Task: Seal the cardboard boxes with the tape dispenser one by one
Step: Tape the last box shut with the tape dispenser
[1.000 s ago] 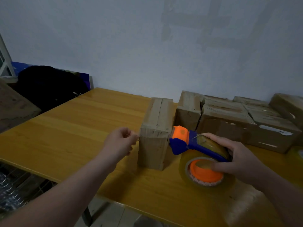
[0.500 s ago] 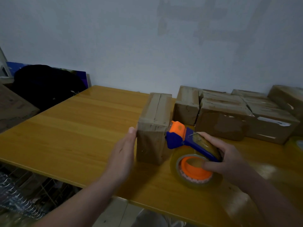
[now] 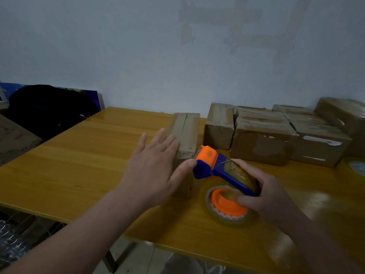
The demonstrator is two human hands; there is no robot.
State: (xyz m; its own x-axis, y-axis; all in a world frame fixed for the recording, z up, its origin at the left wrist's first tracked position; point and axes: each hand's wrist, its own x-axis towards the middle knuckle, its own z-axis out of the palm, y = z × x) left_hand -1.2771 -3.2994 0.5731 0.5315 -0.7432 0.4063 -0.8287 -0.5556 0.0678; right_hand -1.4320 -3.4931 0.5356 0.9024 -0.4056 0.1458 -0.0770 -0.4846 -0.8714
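The cardboard box (image 3: 186, 131) stands on a narrow side on the glossy yellow table (image 3: 79, 165). It is dull brown, square-edged and a little scuffed, and a dark slit between its two flaps runs along the top. My left hand (image 3: 156, 171) lies spread against its near left face, fingers straight, with the thumb tip just beside the dispenser's orange head. Right of the box, my right hand (image 3: 264, 190) grips the tape dispenser (image 3: 217, 171), fingers curled round the curved blue plastic handle and thumb on the orange hub. The head sits at the box's near right edge (whether it touches, I cannot tell). The clear tape roll (image 3: 227, 218) gleams low over the table. Behind and right of the box, more brown boxes (image 3: 260, 143) sit packed together, some with shiny tape patches.
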